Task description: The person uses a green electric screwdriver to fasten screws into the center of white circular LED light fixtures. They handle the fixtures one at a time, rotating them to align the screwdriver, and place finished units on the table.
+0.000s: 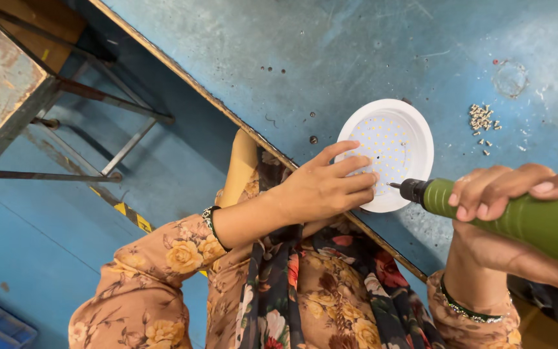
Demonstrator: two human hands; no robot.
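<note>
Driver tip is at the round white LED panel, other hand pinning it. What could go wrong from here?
1. The left hand presses the round white LED panel with fingertips right beside the bit of the green electric screwdriver; a slip could catch them.
2. The panel sits at the edge of the blue worktable, so a push might slide it off.
3. The right hand holds the driver at a slant; the bit may skid across the LED face.

We see bare blue table (356, 45) above the white lamp (414, 126). Loose screws (482, 119) crowd its right side.
</note>
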